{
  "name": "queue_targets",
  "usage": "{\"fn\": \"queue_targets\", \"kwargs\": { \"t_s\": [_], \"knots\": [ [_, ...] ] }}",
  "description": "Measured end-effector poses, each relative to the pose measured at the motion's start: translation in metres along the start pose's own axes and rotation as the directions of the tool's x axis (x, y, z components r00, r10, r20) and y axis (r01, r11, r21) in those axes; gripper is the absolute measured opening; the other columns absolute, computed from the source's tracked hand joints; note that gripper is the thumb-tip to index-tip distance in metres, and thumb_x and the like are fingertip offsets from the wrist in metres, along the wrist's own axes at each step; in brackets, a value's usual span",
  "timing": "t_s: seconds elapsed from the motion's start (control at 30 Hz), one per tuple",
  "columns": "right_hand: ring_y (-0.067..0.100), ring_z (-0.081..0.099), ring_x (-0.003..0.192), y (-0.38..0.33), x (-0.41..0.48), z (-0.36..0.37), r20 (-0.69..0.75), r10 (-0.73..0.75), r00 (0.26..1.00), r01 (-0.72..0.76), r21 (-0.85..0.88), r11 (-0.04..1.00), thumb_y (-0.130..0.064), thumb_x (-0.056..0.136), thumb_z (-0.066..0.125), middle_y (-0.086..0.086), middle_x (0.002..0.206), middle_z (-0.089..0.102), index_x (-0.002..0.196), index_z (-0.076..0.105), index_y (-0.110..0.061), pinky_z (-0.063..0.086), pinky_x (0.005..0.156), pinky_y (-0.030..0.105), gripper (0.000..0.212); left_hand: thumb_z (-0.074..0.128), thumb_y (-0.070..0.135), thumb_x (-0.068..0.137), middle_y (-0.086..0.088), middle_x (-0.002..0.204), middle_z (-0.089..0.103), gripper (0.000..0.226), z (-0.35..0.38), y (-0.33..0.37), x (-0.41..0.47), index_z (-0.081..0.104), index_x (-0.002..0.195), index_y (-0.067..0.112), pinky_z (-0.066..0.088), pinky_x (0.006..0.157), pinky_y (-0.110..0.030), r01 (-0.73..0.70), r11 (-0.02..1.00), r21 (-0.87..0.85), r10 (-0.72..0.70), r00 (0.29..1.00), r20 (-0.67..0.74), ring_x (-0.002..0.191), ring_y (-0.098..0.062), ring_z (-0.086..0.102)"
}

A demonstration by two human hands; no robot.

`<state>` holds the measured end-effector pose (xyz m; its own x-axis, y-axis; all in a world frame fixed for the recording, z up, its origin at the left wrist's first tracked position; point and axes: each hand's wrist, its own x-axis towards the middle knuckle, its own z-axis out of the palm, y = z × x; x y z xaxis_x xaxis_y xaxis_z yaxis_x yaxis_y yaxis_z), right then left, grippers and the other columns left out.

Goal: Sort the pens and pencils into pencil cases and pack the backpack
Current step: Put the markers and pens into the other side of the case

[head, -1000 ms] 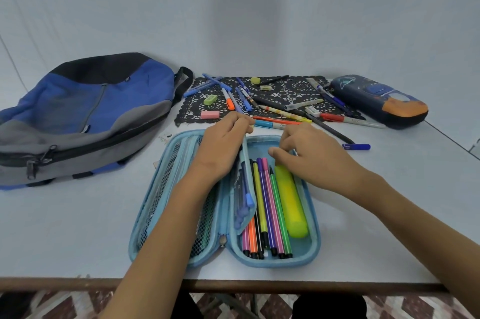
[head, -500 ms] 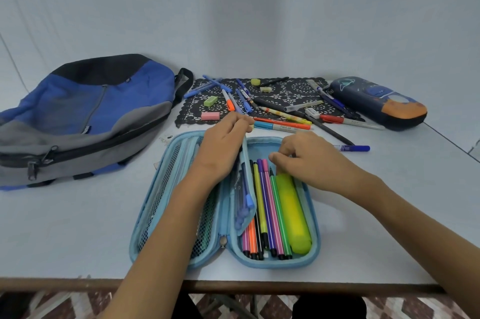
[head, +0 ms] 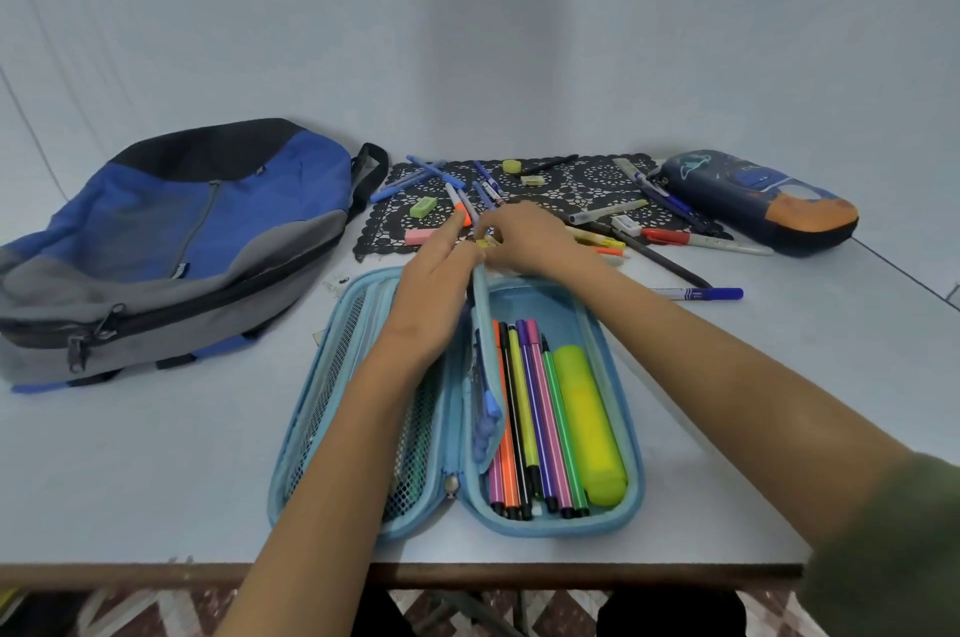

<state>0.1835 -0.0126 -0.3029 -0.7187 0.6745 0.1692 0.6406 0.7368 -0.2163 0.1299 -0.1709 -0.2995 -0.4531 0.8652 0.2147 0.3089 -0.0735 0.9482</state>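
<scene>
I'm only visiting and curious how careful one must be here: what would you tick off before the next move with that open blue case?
1. Light blue pencil case lies open flat: ok.
2. Left hand holds the divider flap upright: ok.
3. Right hand grips a pen: cannot tell. Its fingers are curled, and what they hold is unclear.
4. Felt-tip pens lie straight inside: ok.
5. Lace mat cleared of loose pens: not ok.
6. Backpack unzipped for packing: not ok, it looks zipped.

my one head-worn wide-angle camera looks forward and down across the tabletop (head: 156, 470), sitting close above the open blue pencil case (head: 545, 527) at the near edge, the pale wall (head: 467, 39) closing the far side.
</scene>
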Motion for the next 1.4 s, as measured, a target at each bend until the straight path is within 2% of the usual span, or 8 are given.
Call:
{"fn": "queue_targets", "kwargs": {
  "t_s": [0.27,0.43,0.53,0.73,1.0,1.2,1.3,1.4],
  "knots": [
    [0.003,0.047,0.065,-0.007,-0.015,-0.037,-0.193,0.047,0.98,0.024,0.347,0.938,-0.016,0.074,0.071,-0.012,0.071,0.052,0.075,0.064,-0.015,0.037,0.059,0.022,0.007,0.042,0.013,0.096,0.006,0.151,0.038,0.054,-0.001,0.001,0.001,0.034,0.149,0.018,0.027,0.109,-0.025,-0.019,0.998,0.06,0.018,1.0,0.018,0.134,-0.005,0.035],
    [0.015,0.052,0.062,-0.003,-0.063,-0.064,0.32,-0.024,0.947,-0.026,0.151,0.988,-0.026,0.077,0.076,0.005,0.074,0.066,0.08,0.066,-0.007,0.042,0.055,0.023,0.021,0.041,0.017,0.097,0.007,0.153,0.036,0.052,-0.001,0.001,-0.001,0.034,0.149,0.019,0.024,0.114,-0.028,-0.021,0.994,0.111,0.018,0.999,0.026,0.138,-0.007,0.031],
    [0.019,0.062,0.079,-0.003,-0.081,-0.059,0.317,0.003,0.948,-0.006,0.007,1.0,-0.035,0.077,0.076,0.004,0.084,0.068,0.085,0.068,-0.012,0.05,0.071,0.032,0.026,0.04,0.017,0.097,0.007,0.154,0.034,0.053,0.0,0.002,-0.002,0.034,0.149,0.019,0.022,0.116,-0.028,-0.017,0.993,0.12,0.013,0.999,0.03,0.139,-0.006,0.03],
    [0.014,0.045,0.057,-0.011,-0.09,-0.056,0.293,0.061,0.954,-0.025,-0.127,0.992,-0.036,0.088,0.062,-0.001,0.06,0.048,0.066,0.06,-0.012,0.034,0.051,0.024,0.032,0.04,0.015,0.097,0.005,0.152,0.037,0.051,0.001,0.003,-0.004,0.035,0.148,0.019,0.024,0.113,-0.028,-0.012,0.992,0.124,0.009,1.0,0.024,0.137,-0.008,0.033],
    [0.019,0.06,0.088,-0.014,-0.03,-0.044,0.119,-0.058,0.991,0.058,0.01,0.998,-0.025,0.09,0.057,0.005,0.102,0.067,0.103,0.07,-0.01,0.045,0.073,0.028,0.024,0.049,0.032,0.07,-0.006,0.158,0.021,0.098,0.001,0.011,-0.007,-0.002,0.154,0.023,0.024,0.117,-0.042,-0.011,1.0,0.025,0.014,0.994,-0.107,0.14,-0.019,0.03],
    [0.028,0.044,0.127,-0.03,0.025,-0.004,0.217,-0.192,0.957,0.234,-0.188,0.954,-0.016,0.099,0.034,0.004,0.137,0.052,0.135,0.048,-0.021,0.035,0.097,0.045,0.039,0.047,0.034,0.066,-0.012,0.155,0.025,0.091,-0.001,0.005,-0.003,0.021,0.151,0.012,0.024,0.116,-0.049,0.006,0.999,0.049,-0.002,0.996,-0.087,0.143,-0.026,0.024],
    [0.029,0.042,0.126,-0.035,0.035,0.007,0.19,-0.223,0.956,0.274,-0.309,0.911,-0.018,0.1,0.036,0.003,0.128,0.057,0.112,0.055,-0.022,0.028,0.105,0.053,0.023,0.049,0.029,0.074,0.0,0.16,0.017,0.089,-0.002,0.009,-0.005,0.012,0.154,0.019,0.023,0.117,-0.034,0.018,1.0,0.008,-0.017,0.997,-0.075,0.142,-0.009,0.021],
    [0.021,0.054,0.101,-0.037,0.04,0.007,0.034,-0.258,0.966,0.26,-0.199,0.945,-0.016,0.092,0.048,-0.001,0.095,0.061,0.092,0.058,-0.017,0.038,0.084,0.035,0.009,0.05,0.009,0.091,0.012,0.15,0.027,0.069,-0.002,0.005,-0.004,0.02,0.151,0.024,0.032,0.086,-0.001,-0.009,1.0,-0.028,0.007,0.998,-0.065,0.115,0.013,0.039]
  ]
}}
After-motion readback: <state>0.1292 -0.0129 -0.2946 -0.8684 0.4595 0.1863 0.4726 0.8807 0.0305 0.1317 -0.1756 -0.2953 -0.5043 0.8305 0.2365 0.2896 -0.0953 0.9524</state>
